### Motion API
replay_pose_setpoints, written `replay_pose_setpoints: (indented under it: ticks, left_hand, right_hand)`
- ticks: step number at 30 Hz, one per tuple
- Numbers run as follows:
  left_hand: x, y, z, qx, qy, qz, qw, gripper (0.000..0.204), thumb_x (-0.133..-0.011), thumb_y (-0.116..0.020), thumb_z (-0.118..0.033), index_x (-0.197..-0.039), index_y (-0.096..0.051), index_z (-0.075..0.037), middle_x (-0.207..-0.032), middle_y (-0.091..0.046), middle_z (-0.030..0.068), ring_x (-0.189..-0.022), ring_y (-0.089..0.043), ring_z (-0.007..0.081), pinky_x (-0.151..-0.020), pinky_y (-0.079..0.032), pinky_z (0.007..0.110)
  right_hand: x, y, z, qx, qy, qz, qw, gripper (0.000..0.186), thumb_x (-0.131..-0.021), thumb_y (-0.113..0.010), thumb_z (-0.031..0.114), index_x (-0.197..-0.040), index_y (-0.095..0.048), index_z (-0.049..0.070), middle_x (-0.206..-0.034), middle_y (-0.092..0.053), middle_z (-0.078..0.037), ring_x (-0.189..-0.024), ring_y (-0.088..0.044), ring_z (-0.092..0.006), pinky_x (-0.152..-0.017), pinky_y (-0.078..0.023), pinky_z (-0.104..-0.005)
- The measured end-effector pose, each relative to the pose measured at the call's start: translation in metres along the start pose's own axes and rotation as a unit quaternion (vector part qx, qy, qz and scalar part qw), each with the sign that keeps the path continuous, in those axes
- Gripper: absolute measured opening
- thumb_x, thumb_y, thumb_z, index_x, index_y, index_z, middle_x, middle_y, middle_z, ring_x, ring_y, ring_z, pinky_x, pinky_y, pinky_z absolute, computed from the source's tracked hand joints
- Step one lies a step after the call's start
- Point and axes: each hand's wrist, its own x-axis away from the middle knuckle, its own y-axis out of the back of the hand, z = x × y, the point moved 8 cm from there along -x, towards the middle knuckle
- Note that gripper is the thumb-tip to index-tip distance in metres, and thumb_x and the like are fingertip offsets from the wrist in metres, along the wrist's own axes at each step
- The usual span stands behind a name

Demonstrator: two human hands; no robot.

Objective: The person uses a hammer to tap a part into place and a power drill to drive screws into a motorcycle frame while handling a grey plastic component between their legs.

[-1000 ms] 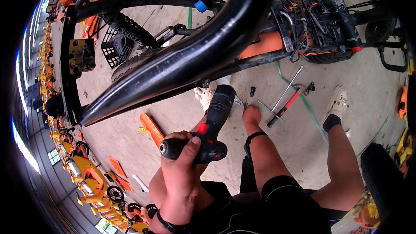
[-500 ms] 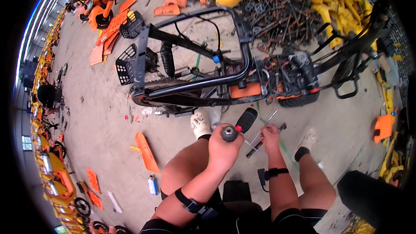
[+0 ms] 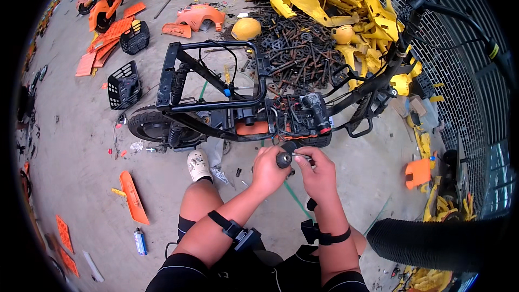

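My left hand (image 3: 266, 174) is wrapped round a dark cordless drill (image 3: 283, 160), whose round nose faces up toward me. Most of the drill's body is hidden by my hand. Close against it on the right, the fingers of my right hand (image 3: 319, 176) pinch a thin metal rod (image 3: 303, 156); its tip is beside the drill's nose, and I cannot tell whether it sits inside. Just beyond both hands stands a stripped scooter frame (image 3: 211, 107) with black tubes. A second power tool (image 3: 317, 111), grey with a red end, rests on the frame's floor section.
Beyond the frame lie a heap of rusty metal parts (image 3: 303, 48) and piled yellow panels (image 3: 373, 21). A black basket (image 3: 124, 85) is left of it. An orange panel (image 3: 133, 197) and spray can (image 3: 140, 241) lie at left. A thick black ribbed shape (image 3: 432, 243) crosses the lower right.
My right hand has come up and in beside the drill, bringing the rod to its nose. The view has swung right, so the scooter frame sits further left.
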Motion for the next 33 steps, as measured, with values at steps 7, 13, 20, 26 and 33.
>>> replay_pose_setpoints:
  ticks: [7,13,20,26,33]
  left_hand:
    - [0.005,-0.012,-0.006,-0.003,-0.022,0.029,0.999,0.024,-0.068,-0.075,-0.008,-0.089,-0.064,-0.006,-0.093,-0.067,0.0114,-0.096,-0.059,0.0361,-0.084,-0.047,0.046]
    - [0.01,-0.016,-0.018,-0.029,-0.023,0.055,0.998,0.024,-0.067,-0.076,-0.008,-0.089,-0.065,-0.007,-0.092,-0.067,0.0102,-0.096,-0.059,0.0348,-0.084,-0.046,0.045]
    - [0.008,-0.021,-0.013,-0.002,-0.015,0.04,0.999,0.025,-0.066,-0.076,-0.009,-0.089,-0.065,-0.009,-0.092,-0.067,0.0094,-0.097,-0.059,0.0343,-0.085,-0.046,0.045]
    - [0.005,-0.024,-0.015,-0.009,-0.027,0.033,0.999,0.025,-0.066,-0.075,-0.008,-0.089,-0.065,-0.008,-0.09,-0.067,0.0107,-0.097,-0.059,0.0353,-0.084,-0.047,0.046]
    - [0.004,-0.024,-0.005,0.01,-0.014,0.021,1.0,0.023,-0.066,-0.075,-0.008,-0.086,-0.064,-0.005,-0.086,-0.066,0.0136,-0.093,-0.06,0.0371,-0.082,-0.049,0.046]
  right_hand:
    - [0.008,0.0,0.052,0.346,0.251,0.062,0.902,0.013,-0.079,-0.074,0.014,-0.085,-0.065,0.007,-0.077,-0.065,-0.009,-0.074,-0.065,-0.028,-0.065,-0.051,-0.0388]
    - [0.006,-0.009,0.054,0.446,0.285,0.179,0.829,0.012,-0.079,-0.07,0.016,-0.083,-0.062,0.009,-0.072,-0.063,-0.006,-0.074,-0.066,-0.0256,-0.066,-0.052,-0.0391]
    - [0.003,0.02,0.074,0.346,0.232,0.126,0.901,0.035,-0.08,-0.078,0.017,-0.111,-0.067,0.008,-0.098,-0.071,-0.011,-0.085,-0.069,-0.028,-0.074,-0.055,-0.0374]
    - [0.006,0.027,0.047,0.247,0.198,0.037,0.948,0.009,-0.083,-0.074,0.011,-0.09,-0.07,0.006,-0.087,-0.068,-0.01,-0.081,-0.065,-0.0317,-0.072,-0.052,-0.0405]
    - [0.002,0.021,0.02,0.14,-0.002,0.05,0.989,0.033,-0.086,-0.075,0.014,-0.117,-0.067,0.008,-0.1,-0.069,-0.008,-0.078,-0.064,-0.0193,-0.069,-0.051,-0.0313]
